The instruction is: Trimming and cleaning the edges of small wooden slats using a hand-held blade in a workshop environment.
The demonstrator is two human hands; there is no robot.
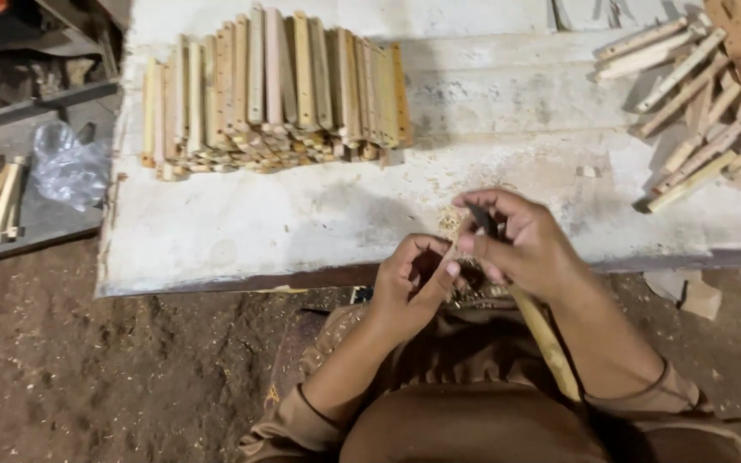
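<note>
My left hand (412,281) is curled around a small wooden piece (451,249) at the near edge of the white board (302,223). My right hand (516,244) grips a dark-bladed tool (482,221) whose long pale wooden handle (546,339) runs back down past my wrist. The blade tip meets the small piece between my two hands. Both hands hover over my lap, fingers closed.
A neat stack of cut wooden sticks (272,90) lies at the board's far left. A loose heap of sticks (709,94) is at the far right. Sawdust covers the dirt floor (87,369); a clear plastic bag (66,163) lies at the left.
</note>
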